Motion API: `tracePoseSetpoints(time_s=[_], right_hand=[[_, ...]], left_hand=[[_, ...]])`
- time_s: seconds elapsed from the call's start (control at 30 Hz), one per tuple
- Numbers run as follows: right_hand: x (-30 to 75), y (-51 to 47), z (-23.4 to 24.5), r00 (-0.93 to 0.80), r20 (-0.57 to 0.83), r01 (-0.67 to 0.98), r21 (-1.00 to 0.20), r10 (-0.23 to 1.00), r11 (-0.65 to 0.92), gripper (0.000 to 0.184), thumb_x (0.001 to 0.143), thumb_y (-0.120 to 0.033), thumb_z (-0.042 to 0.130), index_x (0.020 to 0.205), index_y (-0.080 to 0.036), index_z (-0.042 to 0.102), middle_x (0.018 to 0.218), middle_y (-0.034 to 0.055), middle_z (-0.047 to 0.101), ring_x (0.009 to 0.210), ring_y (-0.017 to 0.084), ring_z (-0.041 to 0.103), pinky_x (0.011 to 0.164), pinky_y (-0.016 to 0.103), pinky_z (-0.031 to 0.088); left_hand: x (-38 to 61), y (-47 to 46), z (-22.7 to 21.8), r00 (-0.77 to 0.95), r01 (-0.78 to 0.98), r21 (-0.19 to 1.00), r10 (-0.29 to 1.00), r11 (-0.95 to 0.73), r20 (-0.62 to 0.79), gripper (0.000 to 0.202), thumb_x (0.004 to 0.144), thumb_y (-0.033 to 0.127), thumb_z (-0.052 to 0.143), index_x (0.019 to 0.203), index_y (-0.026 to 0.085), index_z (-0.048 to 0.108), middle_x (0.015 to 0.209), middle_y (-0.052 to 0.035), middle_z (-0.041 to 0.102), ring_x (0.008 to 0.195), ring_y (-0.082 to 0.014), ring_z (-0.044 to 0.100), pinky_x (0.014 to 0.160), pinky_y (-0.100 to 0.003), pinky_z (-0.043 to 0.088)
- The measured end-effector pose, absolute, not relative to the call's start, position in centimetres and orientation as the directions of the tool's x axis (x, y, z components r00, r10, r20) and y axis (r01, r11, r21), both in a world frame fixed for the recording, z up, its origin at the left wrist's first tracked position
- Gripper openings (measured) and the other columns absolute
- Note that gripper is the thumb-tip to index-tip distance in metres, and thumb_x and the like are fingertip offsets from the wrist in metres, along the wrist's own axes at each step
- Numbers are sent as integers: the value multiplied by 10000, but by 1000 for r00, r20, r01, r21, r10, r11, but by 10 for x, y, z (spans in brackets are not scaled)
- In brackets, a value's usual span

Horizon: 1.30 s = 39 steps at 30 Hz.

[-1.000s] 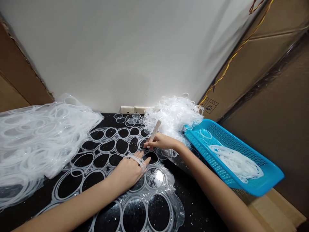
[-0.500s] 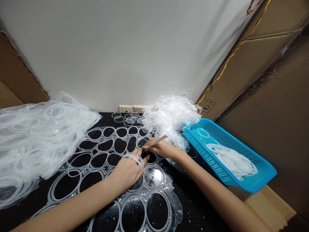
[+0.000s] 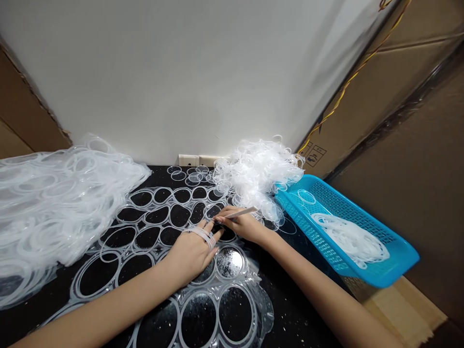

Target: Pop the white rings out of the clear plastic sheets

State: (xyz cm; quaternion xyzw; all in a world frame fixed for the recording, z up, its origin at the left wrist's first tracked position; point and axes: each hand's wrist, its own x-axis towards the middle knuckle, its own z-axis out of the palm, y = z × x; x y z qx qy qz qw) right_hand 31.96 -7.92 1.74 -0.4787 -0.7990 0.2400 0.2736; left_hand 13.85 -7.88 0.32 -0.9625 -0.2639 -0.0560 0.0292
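Note:
My left hand (image 3: 192, 253) lies flat on a clear plastic sheet punched with oval holes (image 3: 159, 227), with several thin clear rings looped around its fingers. My right hand (image 3: 242, 224) pinches a pale flat stick (image 3: 242, 211) whose tip sits among the rings just beyond my left fingertips. Both hands are close together, and the tip's contact point is hidden by my right fingers. A tangled white heap of loose rings (image 3: 253, 176) rises just beyond my right hand.
A thick stack of clear ring sheets (image 3: 54, 203) fills the left of the black speckled table (image 3: 297, 309). On the right, a blue mesh basket (image 3: 319, 212) holds a bundle of white rings (image 3: 350, 240). A wall socket (image 3: 188, 160), cardboard boxes (image 3: 380, 96) and a yellow wire (image 3: 348, 87) lie behind.
The stick has tipped from steeply upright to nearly level, pointing right. My right hand has shifted left, nearer my left fingers. My left hand has barely moved.

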Motion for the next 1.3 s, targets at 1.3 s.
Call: tracePoseSetpoints(time_s=[1.3], right_hand=[[332,-68,97,-402,-22,217,-974,915,72,254,873,-291,450,986,-174,645,873,60,676,793,129,636,691,248,502]], left_hand=[[121,-47,47,585,322,840,789,-437,186,588,789,432,505,1310,240,312,1293,-89,440,1134,-239,444,871,-381,425]])
